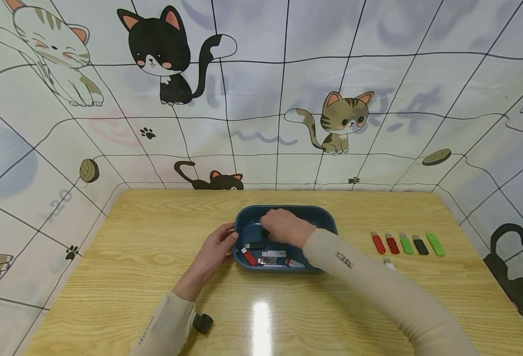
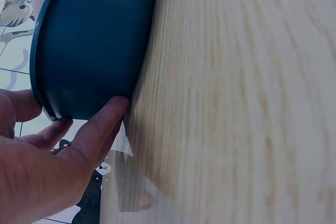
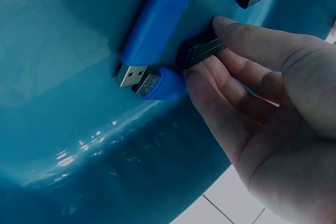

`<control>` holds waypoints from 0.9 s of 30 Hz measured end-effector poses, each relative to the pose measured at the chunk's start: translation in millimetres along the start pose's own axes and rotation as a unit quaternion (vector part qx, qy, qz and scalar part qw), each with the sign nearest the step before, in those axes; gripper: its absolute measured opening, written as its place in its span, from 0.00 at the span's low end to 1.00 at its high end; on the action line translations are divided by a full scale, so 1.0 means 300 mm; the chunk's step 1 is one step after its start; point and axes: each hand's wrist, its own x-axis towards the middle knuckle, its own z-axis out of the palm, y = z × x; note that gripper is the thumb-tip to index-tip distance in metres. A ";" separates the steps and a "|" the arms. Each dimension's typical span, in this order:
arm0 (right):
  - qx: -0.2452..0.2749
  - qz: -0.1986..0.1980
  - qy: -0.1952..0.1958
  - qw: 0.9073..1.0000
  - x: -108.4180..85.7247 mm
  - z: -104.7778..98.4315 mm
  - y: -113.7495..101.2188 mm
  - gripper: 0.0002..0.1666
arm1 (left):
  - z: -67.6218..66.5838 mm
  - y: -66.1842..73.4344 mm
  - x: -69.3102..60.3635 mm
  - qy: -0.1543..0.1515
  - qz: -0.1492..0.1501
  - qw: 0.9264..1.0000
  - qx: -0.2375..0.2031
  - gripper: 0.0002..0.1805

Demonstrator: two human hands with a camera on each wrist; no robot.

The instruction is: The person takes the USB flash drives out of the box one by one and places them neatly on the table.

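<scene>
A dark blue plastic bin (image 1: 249,230) holds several USB flash drives, among them a red one (image 1: 250,257) and a silver one (image 1: 275,253). My left hand (image 1: 211,251) grips its left end, thumb at the rim and fingers against the outer wall (image 2: 94,51). Inside the bin, my right hand (image 1: 288,227) pinches a black USB flash drive (image 3: 198,51) between thumb and fingers. Beside that drive lie a long blue one (image 3: 157,22) and a shorter blue one (image 3: 167,84). The head view hides the pinched drive behind the right hand.
Right of the bin, several flash drives stand in a row on the wooden table (image 1: 145,237), from a red one (image 1: 378,243) to a green one (image 1: 435,244). A white one (image 1: 389,264) lies below the row. Cat-print fabric (image 1: 252,138) walls the back and sides.
</scene>
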 end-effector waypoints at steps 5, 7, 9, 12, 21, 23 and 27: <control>-0.002 0.010 -0.007 1.000 -0.001 -0.001 -0.004 0.05 | 0.001 0.001 -0.002 0.001 -0.001 1.000 0.000 0.25; -0.002 0.013 -0.011 1.000 -0.002 -0.002 -0.005 0.05 | 0.001 0.001 -0.002 0.000 0.001 1.000 0.000 0.25; 0.001 0.016 -0.014 1.000 -0.002 -0.002 -0.005 0.05 | 0.001 0.000 -0.002 0.000 0.001 1.000 0.001 0.25; 0.002 0.010 -0.011 1.000 -0.004 -0.005 -0.004 0.04 | 0.001 -0.001 -0.001 -0.001 0.002 1.000 0.000 0.25; 0.018 -0.011 -0.003 1.000 -0.021 -0.043 0.010 0.02 | 0.001 0.000 -0.001 -0.004 0.007 1.000 -0.004 0.25; 0.019 -0.013 0.001 1.000 -0.025 -0.053 0.012 0.03 | 0.001 -0.001 -0.001 -0.004 0.007 1.000 -0.005 0.25; 0.041 -0.004 0.002 0.999 -0.034 -0.068 0.013 0.05 | 0.001 -0.001 0.000 -0.003 0.005 1.000 -0.005 0.25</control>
